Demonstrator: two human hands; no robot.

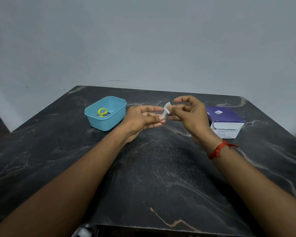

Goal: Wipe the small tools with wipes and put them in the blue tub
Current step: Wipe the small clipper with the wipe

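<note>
Thin silvery metal tool (164, 114), mostly hidden, runs between both hands above the dark marble table (152, 168); its kind is unclear. Left hand (143, 119) pinches its lower end; right hand (189, 113) folds a small white wipe (167, 107) around its upper part. Light blue plastic tub (105, 113), left, holds yellow-handled scissors (102, 112), blades half hidden. Purple-and-white box (225, 121) reads "BD"; smaller print blurs. Near table edge lies open.

The box (225, 122) bears the letters "BD" on its white front panel. The smaller lines of print beside and below them, and the square code on its purple top, are too blurred to read.
</note>
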